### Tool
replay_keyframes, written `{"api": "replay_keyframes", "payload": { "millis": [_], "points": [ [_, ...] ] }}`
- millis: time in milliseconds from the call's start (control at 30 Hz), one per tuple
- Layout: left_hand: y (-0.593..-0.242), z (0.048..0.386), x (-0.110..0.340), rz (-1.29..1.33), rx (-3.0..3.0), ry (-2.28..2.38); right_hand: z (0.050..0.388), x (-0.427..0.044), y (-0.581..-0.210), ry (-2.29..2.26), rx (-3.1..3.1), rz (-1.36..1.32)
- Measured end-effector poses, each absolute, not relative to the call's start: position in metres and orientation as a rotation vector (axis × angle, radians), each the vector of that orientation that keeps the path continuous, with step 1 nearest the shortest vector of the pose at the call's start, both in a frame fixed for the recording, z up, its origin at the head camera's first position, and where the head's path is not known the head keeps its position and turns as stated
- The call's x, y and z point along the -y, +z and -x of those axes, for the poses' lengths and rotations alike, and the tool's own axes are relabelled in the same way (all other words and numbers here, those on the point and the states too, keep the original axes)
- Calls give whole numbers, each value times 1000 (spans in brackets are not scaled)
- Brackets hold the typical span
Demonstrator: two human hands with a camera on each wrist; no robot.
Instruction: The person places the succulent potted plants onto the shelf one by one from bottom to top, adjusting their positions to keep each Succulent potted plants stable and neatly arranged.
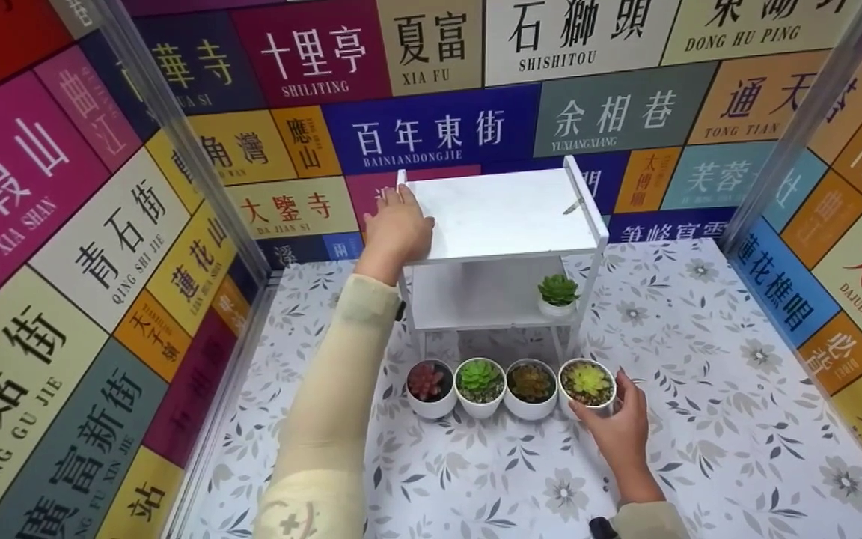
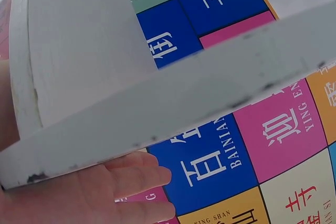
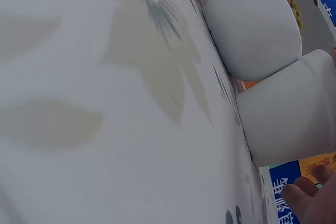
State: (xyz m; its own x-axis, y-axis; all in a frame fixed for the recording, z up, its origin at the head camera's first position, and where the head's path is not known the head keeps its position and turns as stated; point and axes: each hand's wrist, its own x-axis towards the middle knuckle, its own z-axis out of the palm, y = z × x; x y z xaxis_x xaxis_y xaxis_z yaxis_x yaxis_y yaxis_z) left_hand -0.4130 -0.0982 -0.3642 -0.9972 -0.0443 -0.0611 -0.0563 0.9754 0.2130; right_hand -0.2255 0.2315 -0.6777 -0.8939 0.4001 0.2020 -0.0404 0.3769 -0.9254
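In the head view my left hand (image 1: pixel 401 228) grips the left edge of a small white shelf (image 1: pixel 506 213). The left wrist view shows its fingers (image 2: pixel 142 177) along the outside of the side bar. My right hand (image 1: pixel 620 430) holds a white-potted yellow-green succulent (image 1: pixel 588 383) between thumb and fingers, at the right end of a row. That pot (image 3: pixel 289 111) stands on the table in the right wrist view. Beside it are a brownish succulent (image 1: pixel 531 383), a green one (image 1: pixel 480 378) and a dark red one (image 1: pixel 426 382).
Another green potted succulent (image 1: pixel 557 292) stands at the right of the shelf's lower board (image 1: pixel 476 299). A floral-patterned cloth (image 1: pixel 708 449) covers the table. Colourful sign-printed panels (image 1: pixel 431 127) rise at the back and both sides.
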Motion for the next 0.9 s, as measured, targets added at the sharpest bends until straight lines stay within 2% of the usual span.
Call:
{"api": "replay_keyframes", "payload": {
  "millis": [900],
  "points": [
    [-367,415,100,52,-3090,332,226,-231,-683,1584,2371,304]
  ]
}}
